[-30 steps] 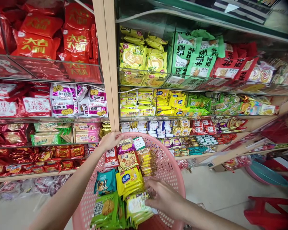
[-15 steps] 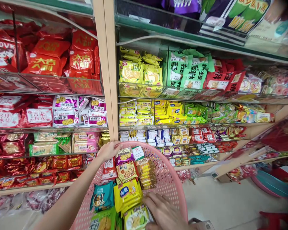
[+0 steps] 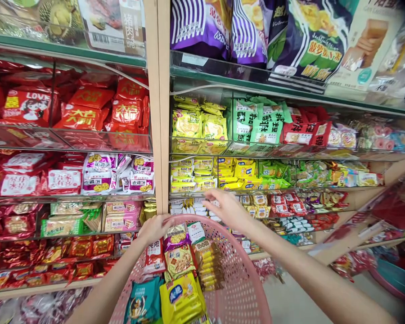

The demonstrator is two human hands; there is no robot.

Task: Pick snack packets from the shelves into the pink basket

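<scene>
A pink perforated basket (image 3: 249,270) is at the bottom centre, with several snack packets lying in it. Among them are a yellow packet (image 3: 182,298), a teal packet (image 3: 142,300) and a row of brown and yellow sticks (image 3: 209,265). My left hand (image 3: 156,227) is wrapped over the basket's far left rim. Beyond the basket, my right hand (image 3: 227,208) is raised in front of the shelves, fingers apart and nothing visible in them. It is nearest to the white packets (image 3: 189,207) and just below the yellow packets (image 3: 204,183).
A wooden upright (image 3: 162,108) divides the shelves, whose clear front edges stick out. Red packets (image 3: 84,114) fill the upper left; large purple bags (image 3: 202,27) stand at upper right. A blue-green basin (image 3: 396,276) is on the floor at right.
My right hand has left the packets in the basket and moved up and forward to the shelves. The view has tilted up, showing more of the top shelf. My left hand stays on the rim.
</scene>
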